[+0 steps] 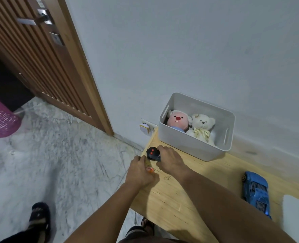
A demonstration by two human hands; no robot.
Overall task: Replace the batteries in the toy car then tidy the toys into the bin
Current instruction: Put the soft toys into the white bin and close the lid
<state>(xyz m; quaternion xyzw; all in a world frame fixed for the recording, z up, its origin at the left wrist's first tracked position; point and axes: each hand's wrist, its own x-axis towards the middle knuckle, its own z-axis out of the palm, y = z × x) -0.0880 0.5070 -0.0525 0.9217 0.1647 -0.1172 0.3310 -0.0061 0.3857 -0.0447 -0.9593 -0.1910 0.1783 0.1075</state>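
Right fingers (160,148) curl round black remote (153,153) at frame centre, left hand (140,170) pinches a small orange-tipped item, likely a screwdriver, while blue car (255,192) sits lower right on table (189,186); car looks light, rigid, smooth plastic, so grab mid-body, not wheels.

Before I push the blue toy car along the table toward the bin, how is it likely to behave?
The blue toy car seems to sit on its wheels on the wooden table, so it will probably roll rather than slide. Its body looks like rigid plastic, likely stiff and light. It lies near the table's front edge, so an angled shove might send it off.
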